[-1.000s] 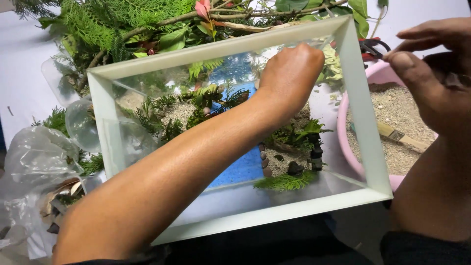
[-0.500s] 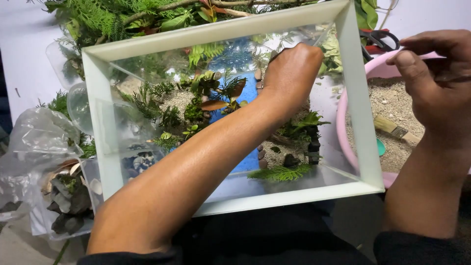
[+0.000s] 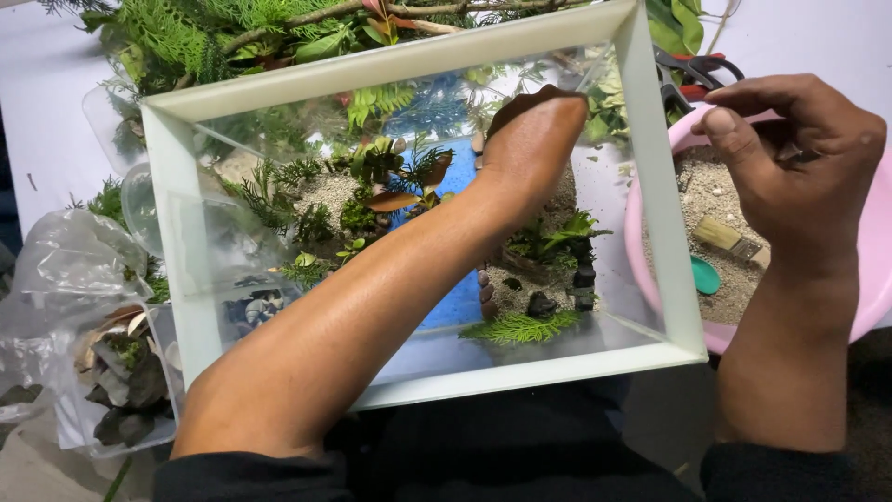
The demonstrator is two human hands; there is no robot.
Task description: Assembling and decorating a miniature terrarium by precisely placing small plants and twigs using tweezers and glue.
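Head view:
Glass tank (image 3: 664, 232): clear rectangular box w/ pale frame, centre of view, open top facing the camera; holds sand, small ferns, dark stones, a blue strip down the middle.
L hand (image 3: 530, 139): arm reaches in over the near rim, hand deep inside at the far end, above the sand by the blue strip. Fingers curl away from the camera; can't tell if it grips anything.
R hand (image 3: 799, 167): outside the tank, just right of its wall, over the pink basin (image 3: 869, 279). Thumb & fingertips pinched together; what's between them too small to tell.
Basin contents: sand, a small brush (image 3: 729, 237), a green scoop (image 3: 704, 276).
Around: cut greenery (image 3: 186, 37) behind the tank, red-handled scissors (image 3: 701, 70) near the basin, plastic bag of bark bits (image 3: 111, 372) at left.
Handling (my guess): glass stiff, slippery, fragile, likely heavy w/ sand; take by frame corners or from under the base, not by the panes.
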